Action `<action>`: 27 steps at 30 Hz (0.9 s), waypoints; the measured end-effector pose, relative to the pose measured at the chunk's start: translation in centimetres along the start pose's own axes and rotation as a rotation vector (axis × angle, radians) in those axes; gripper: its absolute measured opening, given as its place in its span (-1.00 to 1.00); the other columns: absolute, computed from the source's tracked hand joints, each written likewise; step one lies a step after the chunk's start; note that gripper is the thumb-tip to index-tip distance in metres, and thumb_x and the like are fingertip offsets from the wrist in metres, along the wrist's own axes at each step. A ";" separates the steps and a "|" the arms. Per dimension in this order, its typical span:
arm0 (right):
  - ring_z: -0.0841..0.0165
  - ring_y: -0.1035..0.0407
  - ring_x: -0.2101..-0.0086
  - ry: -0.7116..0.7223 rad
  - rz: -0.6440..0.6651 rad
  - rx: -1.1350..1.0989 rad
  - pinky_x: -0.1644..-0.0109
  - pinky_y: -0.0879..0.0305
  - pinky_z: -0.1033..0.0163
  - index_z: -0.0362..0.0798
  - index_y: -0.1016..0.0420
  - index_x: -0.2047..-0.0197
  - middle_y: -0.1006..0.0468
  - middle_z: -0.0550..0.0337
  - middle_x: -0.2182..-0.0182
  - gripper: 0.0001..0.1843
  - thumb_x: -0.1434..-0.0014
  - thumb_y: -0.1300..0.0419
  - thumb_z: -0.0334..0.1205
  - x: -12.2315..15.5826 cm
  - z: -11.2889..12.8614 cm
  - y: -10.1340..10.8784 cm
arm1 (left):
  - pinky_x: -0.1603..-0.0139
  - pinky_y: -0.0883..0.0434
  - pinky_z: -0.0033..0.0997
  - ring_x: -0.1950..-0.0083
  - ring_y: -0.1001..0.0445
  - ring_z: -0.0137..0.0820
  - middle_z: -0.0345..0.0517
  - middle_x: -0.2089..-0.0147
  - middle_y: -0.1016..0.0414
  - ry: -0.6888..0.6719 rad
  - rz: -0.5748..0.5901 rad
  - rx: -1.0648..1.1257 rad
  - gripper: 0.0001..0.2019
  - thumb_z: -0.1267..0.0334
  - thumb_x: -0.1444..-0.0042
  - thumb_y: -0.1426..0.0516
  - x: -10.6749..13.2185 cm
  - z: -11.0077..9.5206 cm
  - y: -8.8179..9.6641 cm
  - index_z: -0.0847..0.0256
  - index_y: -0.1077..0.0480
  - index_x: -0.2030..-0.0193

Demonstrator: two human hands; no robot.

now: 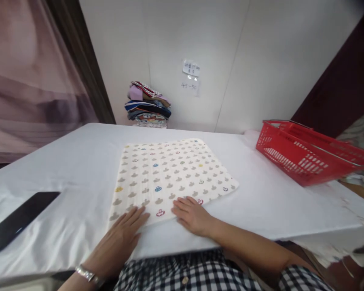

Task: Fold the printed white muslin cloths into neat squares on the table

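A cream cloth (166, 173) with grey, blue, red and yellow mushroom-like prints lies spread flat on the white-covered table. My left hand (125, 230) rests on its near left corner, fingers stretched out and palm down. Against the near edge, right of the middle, my right hand (192, 214) lies flat with its fingers extended. Neither hand grips the fabric. The cloth's near left corner is partly hidden under my left hand.
A red plastic basket (303, 155) stands at the table's right side. Folded clothes (148, 104) are stacked by the back wall. A dark, flat, glossy object (21, 220) lies at the left. Paper notes (190, 76) hang on the wall. The white tablecloth (73, 161) is wrinkled at left.
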State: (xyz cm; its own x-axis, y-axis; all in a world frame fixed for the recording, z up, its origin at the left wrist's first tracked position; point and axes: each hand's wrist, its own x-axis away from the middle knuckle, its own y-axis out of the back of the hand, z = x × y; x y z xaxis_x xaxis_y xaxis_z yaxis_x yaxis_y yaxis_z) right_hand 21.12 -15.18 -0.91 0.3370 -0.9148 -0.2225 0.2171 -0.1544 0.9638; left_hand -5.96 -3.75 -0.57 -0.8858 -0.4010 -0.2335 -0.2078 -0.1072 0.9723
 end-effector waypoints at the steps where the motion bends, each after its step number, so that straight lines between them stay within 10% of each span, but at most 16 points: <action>1: 0.32 0.04 -0.20 -0.023 0.004 -0.005 -0.25 0.15 0.04 0.01 -0.16 -0.20 -0.17 0.12 -0.20 -0.55 -0.29 0.14 -0.09 0.9 -0.6 0.3 | -0.16 -0.27 -0.08 -0.25 -0.14 -0.19 -0.13 -0.25 -0.18 -0.007 0.001 -0.003 -0.51 0.30 -0.08 0.01 -0.2 0.0 -0.1 0.08 -0.19 -0.20; 7: 0.24 0.02 -0.20 -0.333 0.002 0.089 -0.22 0.16 -0.14 0.05 -0.25 -0.15 -0.21 0.07 -0.18 -0.56 -0.23 0.05 -0.05 9.3 -8.5 3.0 | -0.25 -0.11 -0.07 -0.27 -0.11 -0.20 -0.08 -0.30 -0.06 -0.017 -0.081 -0.022 -0.44 -0.04 -0.11 0.00 -0.8 -0.3 -1.2 0.07 -0.14 -0.23; 12: 0.22 -0.23 -0.06 -0.892 -0.348 0.060 -0.11 -0.14 -0.02 -0.07 -0.43 0.02 -0.38 -0.01 -0.05 -0.62 -0.17 0.03 -0.16 14.8 -15.0 5.3 | -0.27 -0.08 -0.13 -0.27 -0.12 -0.23 -0.10 -0.30 -0.06 -0.027 -0.118 -0.050 -0.43 -0.06 -0.11 0.01 -0.9 0.1 -1.6 0.08 -0.13 -0.24; 16: 0.31 -0.38 0.13 -1.186 -0.316 -0.187 0.01 -0.24 0.20 -0.06 -0.47 0.09 -0.51 0.09 0.12 -0.63 -0.13 -0.01 -0.11 14.2 -16.7 6.5 | -0.22 -0.18 -0.17 -0.24 -0.18 -0.25 -0.11 -0.27 -0.14 -0.006 -0.118 -0.015 -0.50 -0.07 -0.12 0.03 -1.1 0.6 -1.6 0.09 -0.26 -0.15; 27: 0.44 -0.33 0.52 -1.238 -0.245 -0.347 0.48 -0.17 0.39 -0.10 -0.49 0.38 -0.48 0.22 0.55 -0.82 0.06 -0.16 -0.21 10.3 -19.4 7.7 | -0.22 -0.11 0.00 -0.27 -0.12 -0.18 -0.10 -0.25 -0.18 0.186 -0.098 0.014 -0.46 -0.12 -0.12 0.13 0.6 1.9 -2.3 0.06 -0.23 -0.17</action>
State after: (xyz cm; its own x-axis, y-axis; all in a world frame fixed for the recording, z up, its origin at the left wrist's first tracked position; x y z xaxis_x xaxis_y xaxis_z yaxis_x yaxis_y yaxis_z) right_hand 44.10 -18.58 1.38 -0.7646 -0.6402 0.0747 0.4383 -0.4314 0.7885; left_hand -6.77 -1.96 -2.95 -0.7696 -0.5504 -0.3238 -0.2960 -0.1418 0.9446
